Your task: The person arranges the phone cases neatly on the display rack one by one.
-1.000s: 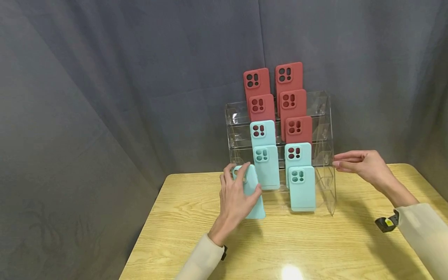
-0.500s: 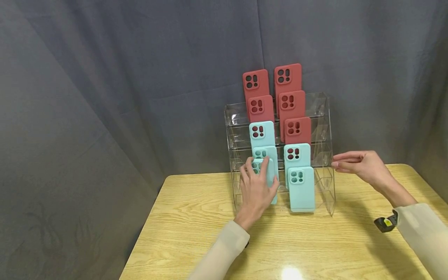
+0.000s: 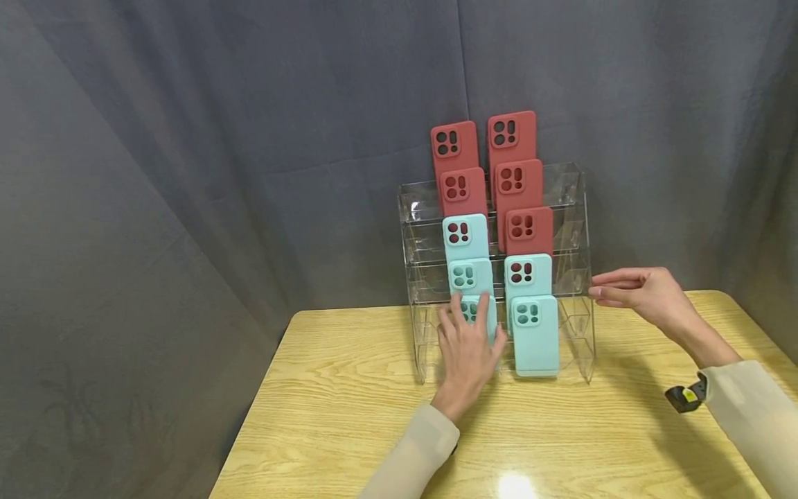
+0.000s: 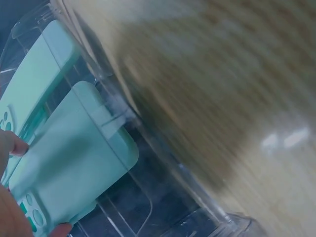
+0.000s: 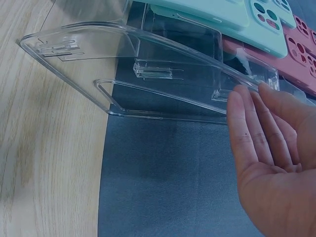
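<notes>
In the head view, my left hand (image 3: 467, 350) spreads its fingers over a mint-green phone case at the stand's lowest left tier, thumb along the right edge. The left wrist view shows this phone case (image 4: 74, 153) with its bottom end behind the tier's clear front lip. A fingertip and the thumb (image 4: 19, 147) lie at opposite edges of it. At the right side of the clear acrylic display stand (image 3: 411, 277), my right hand (image 3: 661, 301) pinches the front edge of the side panel (image 5: 197, 57) between thumb and straight fingers.
Red phone cases (image 3: 520, 186) fill the upper tiers in two columns. Other mint phone cases (image 3: 536, 339) stand below them. The stand is on a wood-grain table (image 3: 349, 402), with a grey curtain (image 3: 312, 138) behind it.
My left hand has moved right with the mint phone case, from beside the stand to its lowest left tier, and the case has gone down into it. My right hand stays put.
</notes>
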Demonstrator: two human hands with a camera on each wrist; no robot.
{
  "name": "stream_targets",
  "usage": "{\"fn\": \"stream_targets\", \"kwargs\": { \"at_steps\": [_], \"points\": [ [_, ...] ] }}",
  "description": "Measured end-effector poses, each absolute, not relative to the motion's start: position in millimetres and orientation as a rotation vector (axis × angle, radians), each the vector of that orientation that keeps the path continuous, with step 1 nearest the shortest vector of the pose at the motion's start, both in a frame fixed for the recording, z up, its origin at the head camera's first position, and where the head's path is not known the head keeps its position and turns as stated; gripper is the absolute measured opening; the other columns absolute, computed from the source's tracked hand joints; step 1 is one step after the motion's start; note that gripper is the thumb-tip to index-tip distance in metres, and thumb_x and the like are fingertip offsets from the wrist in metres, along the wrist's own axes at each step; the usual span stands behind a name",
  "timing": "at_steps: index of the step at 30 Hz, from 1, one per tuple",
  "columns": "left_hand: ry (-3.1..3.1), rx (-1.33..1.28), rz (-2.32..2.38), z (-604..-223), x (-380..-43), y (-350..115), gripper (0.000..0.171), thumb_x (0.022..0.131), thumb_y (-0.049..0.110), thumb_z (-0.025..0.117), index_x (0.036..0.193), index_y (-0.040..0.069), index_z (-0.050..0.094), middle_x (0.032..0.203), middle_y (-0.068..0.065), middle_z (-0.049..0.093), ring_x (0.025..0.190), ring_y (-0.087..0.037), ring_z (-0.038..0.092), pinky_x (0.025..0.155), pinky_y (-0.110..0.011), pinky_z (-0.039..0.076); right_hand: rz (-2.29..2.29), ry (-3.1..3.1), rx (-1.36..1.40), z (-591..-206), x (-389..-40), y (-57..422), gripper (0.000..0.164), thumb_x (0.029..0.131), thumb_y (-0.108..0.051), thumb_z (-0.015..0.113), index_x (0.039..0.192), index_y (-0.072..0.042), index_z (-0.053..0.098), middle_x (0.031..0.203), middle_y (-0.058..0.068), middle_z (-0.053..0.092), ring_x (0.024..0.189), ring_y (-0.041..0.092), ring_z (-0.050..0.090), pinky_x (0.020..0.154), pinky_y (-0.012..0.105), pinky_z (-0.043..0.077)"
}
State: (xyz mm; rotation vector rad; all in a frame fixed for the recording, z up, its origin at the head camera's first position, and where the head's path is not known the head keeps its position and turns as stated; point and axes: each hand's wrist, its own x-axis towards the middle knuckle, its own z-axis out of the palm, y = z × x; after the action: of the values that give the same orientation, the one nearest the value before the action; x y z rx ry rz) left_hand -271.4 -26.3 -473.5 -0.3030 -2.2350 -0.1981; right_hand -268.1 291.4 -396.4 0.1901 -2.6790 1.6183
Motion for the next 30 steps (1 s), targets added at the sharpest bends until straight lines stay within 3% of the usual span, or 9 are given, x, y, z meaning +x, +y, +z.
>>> {"fn": "stream_targets", "kwargs": {
  "at_steps": [7,19,30],
  "points": [
    [-2.229,-0.269,-0.164,-480.5,-268.0,-21.7,0.070,0.083,0.047,0.082,0.146,0.030,0.056,0.144,-0.017,0.051,0.106,-0.030,0.053,0.070,-0.031,0.054,1.611,-2.687,0.174,-395.3,-268.1,292.8,0.058,0.099,-0.036,0.075,0.140,0.004,0.063,0.102,-0.019,0.080,0.095,-0.001,0.077,0.080,0.005,0.055],
    [-2.267,-0.223,-0.143,-485.0,-265.6,-19.4,0.074,0.088,0.050,0.079,0.153,0.030,0.051,0.148,-0.018,0.050,0.109,-0.031,0.055,0.080,-0.035,0.061,1.595,-2.689,0.164,-394.1,-267.8,292.3,0.059,0.099,-0.038,0.075,0.139,0.003,0.064,0.102,-0.018,0.080,0.093,-0.002,0.077,0.079,0.005,0.055],
    [-2.309,-0.228,-0.138,-479.0,-259.4,-25.2,0.073,0.092,0.057,0.074,0.156,0.033,0.048,0.150,-0.019,0.048,0.116,-0.034,0.056,0.088,-0.042,0.058,1.592,-2.682,0.157,-392.5,-265.6,291.6,0.060,0.098,-0.039,0.076,0.139,0.003,0.063,0.101,-0.020,0.080,0.093,0.000,0.078,0.078,0.005,0.055]
  ]
}}
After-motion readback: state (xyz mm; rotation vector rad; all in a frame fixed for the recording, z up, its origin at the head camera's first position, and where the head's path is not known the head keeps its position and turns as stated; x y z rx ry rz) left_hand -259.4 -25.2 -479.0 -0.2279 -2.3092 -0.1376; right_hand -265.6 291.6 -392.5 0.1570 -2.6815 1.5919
